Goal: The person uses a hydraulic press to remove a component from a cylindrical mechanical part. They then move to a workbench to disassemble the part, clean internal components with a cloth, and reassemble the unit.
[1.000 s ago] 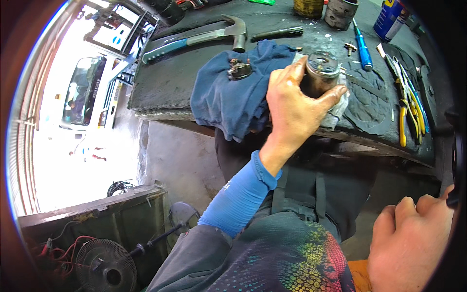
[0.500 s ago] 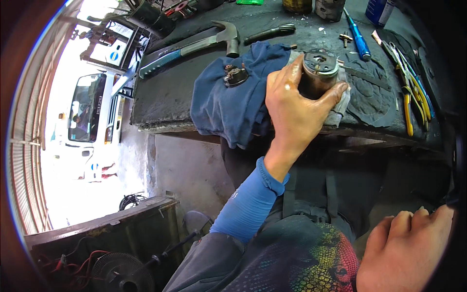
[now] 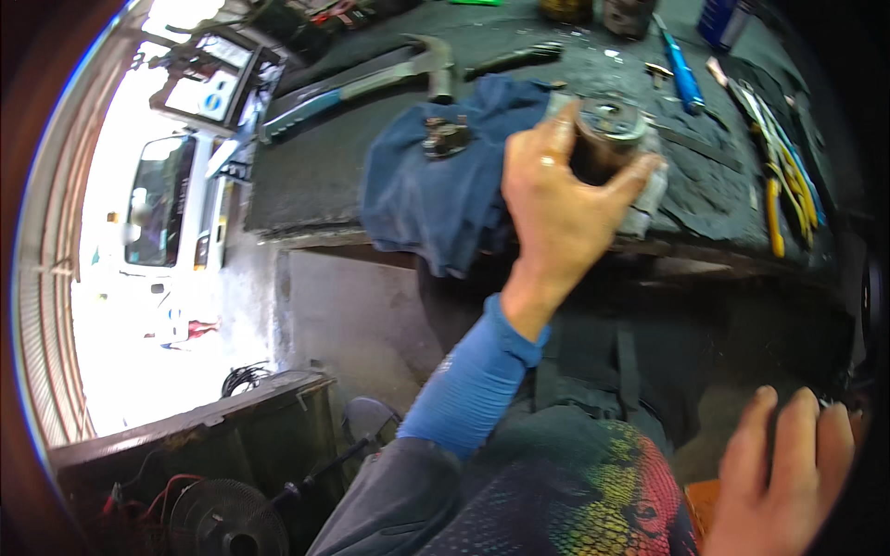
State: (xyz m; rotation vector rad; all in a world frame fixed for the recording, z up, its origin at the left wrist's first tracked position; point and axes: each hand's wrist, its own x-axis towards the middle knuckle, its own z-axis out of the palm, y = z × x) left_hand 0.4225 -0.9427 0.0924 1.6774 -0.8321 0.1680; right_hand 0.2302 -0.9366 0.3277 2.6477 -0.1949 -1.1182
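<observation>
On the workbench, my left hand (image 3: 561, 190) is wrapped round an upright metal cylinder (image 3: 607, 148) with a round, flat top. Thumb and fingers press its sides, and a pale cloth (image 3: 652, 190) lies beneath and beside it. Low at the right, away from the bench, my right hand (image 3: 779, 482) has its fingers stretched and apart; I see nothing held in it, though a small shiny spot shows behind the fingertips. Left of the cylinder, a blue cloth (image 3: 436, 204) hangs over the bench edge with a small dark metal part (image 3: 447, 136) on it.
A claw hammer (image 3: 371, 83) and a dark rod-like tool (image 3: 514, 60) lie at the back left. To the right are a blue screwdriver (image 3: 683, 79) and yellow-handled pliers (image 3: 777, 213). A fan (image 3: 227, 524) stands below left; a white truck (image 3: 167, 204) is outside.
My right hand's fingers have straightened from a curled pose and spread upward, exposing an orange patch beside it. My left hand keeps its grip on the cylinder. The view has shifted slightly.
</observation>
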